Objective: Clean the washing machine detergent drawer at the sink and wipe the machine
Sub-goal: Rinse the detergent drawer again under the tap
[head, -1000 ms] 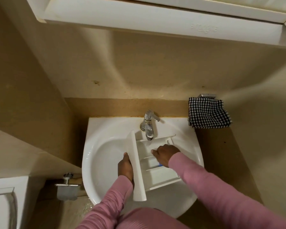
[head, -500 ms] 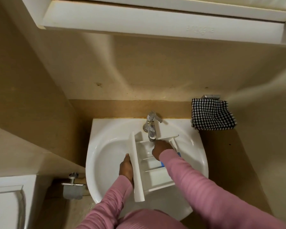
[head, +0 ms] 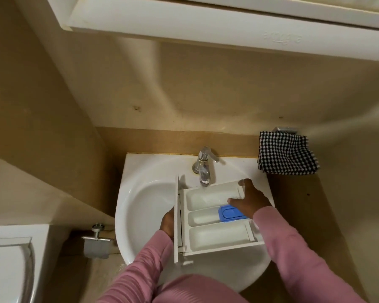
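Now drawer over sink, held between left grip and right grip.

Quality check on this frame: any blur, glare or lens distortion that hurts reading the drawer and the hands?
Head view throughout: dim warm light, yet the drawer compartments read clearly; motion blur smears the fingertips of the right hand, so its grip is unclear; the left hand holds the front panel, fingers hidden behind it; wide-angle perspective slants the cabinet edge; the faucet glints mildly.
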